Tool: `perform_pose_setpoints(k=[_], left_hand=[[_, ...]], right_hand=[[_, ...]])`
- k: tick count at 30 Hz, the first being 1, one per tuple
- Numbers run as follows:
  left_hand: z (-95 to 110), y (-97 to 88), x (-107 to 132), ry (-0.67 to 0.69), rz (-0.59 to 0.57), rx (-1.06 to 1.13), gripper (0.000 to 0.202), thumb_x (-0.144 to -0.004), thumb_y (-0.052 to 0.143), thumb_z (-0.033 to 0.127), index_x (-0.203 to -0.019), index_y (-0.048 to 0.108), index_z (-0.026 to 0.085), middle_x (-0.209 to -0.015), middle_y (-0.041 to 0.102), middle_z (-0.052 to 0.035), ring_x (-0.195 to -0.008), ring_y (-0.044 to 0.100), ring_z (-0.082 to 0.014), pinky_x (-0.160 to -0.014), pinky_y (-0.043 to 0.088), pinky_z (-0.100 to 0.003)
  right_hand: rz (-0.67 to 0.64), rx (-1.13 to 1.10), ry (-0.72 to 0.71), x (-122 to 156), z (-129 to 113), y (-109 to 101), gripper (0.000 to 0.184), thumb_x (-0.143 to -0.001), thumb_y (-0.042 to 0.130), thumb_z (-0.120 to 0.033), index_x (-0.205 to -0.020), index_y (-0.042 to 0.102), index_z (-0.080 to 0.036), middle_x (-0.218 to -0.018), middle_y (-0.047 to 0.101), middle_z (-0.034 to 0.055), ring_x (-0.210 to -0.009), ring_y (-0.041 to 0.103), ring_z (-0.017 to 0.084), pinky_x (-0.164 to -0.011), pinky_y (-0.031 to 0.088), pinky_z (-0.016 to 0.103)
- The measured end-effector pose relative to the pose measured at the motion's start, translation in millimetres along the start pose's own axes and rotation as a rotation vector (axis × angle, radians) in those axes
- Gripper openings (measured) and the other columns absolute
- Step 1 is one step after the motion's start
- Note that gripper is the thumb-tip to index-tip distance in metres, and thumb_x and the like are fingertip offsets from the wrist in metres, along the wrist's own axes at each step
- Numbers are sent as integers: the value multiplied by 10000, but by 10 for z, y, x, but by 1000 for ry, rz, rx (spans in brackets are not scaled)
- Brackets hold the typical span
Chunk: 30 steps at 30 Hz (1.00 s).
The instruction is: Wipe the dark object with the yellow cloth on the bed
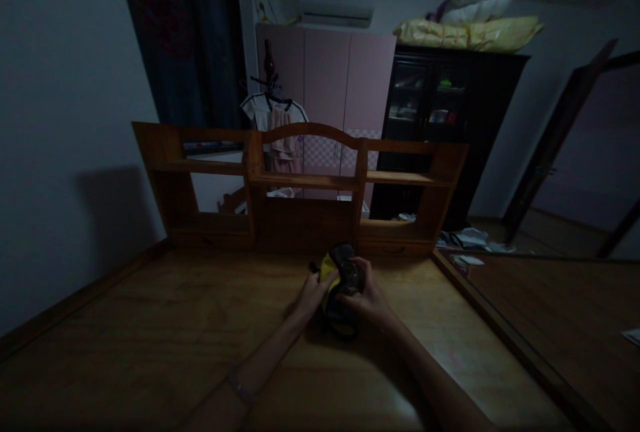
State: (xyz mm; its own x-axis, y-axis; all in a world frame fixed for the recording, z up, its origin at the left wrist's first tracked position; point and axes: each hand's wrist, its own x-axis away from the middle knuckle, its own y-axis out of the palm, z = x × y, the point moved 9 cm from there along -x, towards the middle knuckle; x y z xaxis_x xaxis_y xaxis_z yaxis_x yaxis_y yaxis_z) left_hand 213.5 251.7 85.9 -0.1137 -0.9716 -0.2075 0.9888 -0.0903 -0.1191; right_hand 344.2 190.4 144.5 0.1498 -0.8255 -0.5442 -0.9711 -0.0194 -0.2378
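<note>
Well, both hands are wrapped around one small black and yellow thing (339, 271). The left hand (311, 293) presses on its left side with the fingers curled. The right hand (369, 300) grips its right side, with the fingers bent over the front. The thing is held just above the worktop (150, 325), near the far edge and close to the wooden shelf (300, 180).

It looks small and light, since the hands hold it up with no trouble. The yellow part looks soft and a bit bendy, like cloth or rubber. The black part looks harder and a little shiny. A dark loop (344, 331) hangs down under it, like a strap. It is too dark to tell just what the thing is. I think the thick middle is the best place to hold it, one hand on each side. The loop could catch on something or slip.

The worktop is smooth brown wood with long lines in it. The shelf is the same wood, with a curved top. A thin band (240, 389) sits on the left wrist.
</note>
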Motion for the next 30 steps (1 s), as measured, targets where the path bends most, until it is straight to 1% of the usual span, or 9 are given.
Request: perform_pose_setpoints(k=[3,7,9,12,15,20,23,26,30], left_hand=[[-12,40,21,5,-11,-67,465,-770,504,519,-870,674,98,-787,696,-62,-682,620,-173,-581,444,-231],[-25,-29,29,27,78,-201,391,-760,516,463,-687,649,102,-612,628,-35,-580,561,-158,-500,346,-223],[-20,-76,23,37,121,-255,358,-757,518,430,-641,628,110,-565,593,-25,-533,531,-146,-490,312,-227],[15,-142,22,57,169,-307,297,-749,530,380,-644,622,118,-566,584,-21,-527,523,-139,-505,303,-229],[66,-191,42,75,195,-329,262,-732,549,355,-635,624,123,-566,591,-24,-542,528,-141,-515,309,-228],[144,-241,61,101,215,-310,302,-726,558,403,-719,659,118,-627,634,-32,-614,566,-163,-540,350,-228],[131,-231,41,79,191,-231,380,-708,579,460,-792,673,101,-676,655,-44,-661,584,-184,-570,384,-241],[85,-168,33,38,149,-175,474,-728,542,526,-799,674,76,-688,660,-67,-650,586,-189,-563,402,-249],[1,72,51,-3,-28,-12,525,-793,450,545,-933,654,82,-817,682,-78,-710,602,-177,-605,438,-239]], right_hand=[[11,-3,-43,4,-32,28,776,-619,744,-179,-1250,298,-252,-1190,465,46,-1084,493,212,-940,412,342],[-49,23,-58,24,-25,113,785,-645,698,-138,-1293,269,-248,-1241,433,54,-1127,466,206,-983,377,342],[-63,58,-68,31,-25,126,818,-645,691,-131,-1326,252,-239,-1297,389,68,-1176,426,217,-1015,345,355],[-92,116,-89,43,-40,140,833,-644,691,-140,-1350,255,-220,-1326,366,80,-1217,382,234,-1045,306,373],[-134,131,-85,55,-56,164,796,-672,676,-161,-1355,271,-207,-1299,402,83,-1200,400,234,-1037,317,375],[-143,115,-78,44,-76,169,787,-689,680,-188,-1359,268,-218,-1291,426,78,-1181,425,233,-1014,345,376],[-83,145,-93,36,-80,113,793,-653,720,-200,-1329,306,-226,-1292,421,78,-1191,414,245,-1022,333,390],[-38,155,-112,36,-85,71,778,-652,718,-194,-1309,303,-233,-1273,431,77,-1175,431,241,-1015,342,391],[17,148,-111,8,-37,41,765,-675,695,-198,-1298,254,-247,-1235,447,80,-1104,491,224,-957,405,383]])
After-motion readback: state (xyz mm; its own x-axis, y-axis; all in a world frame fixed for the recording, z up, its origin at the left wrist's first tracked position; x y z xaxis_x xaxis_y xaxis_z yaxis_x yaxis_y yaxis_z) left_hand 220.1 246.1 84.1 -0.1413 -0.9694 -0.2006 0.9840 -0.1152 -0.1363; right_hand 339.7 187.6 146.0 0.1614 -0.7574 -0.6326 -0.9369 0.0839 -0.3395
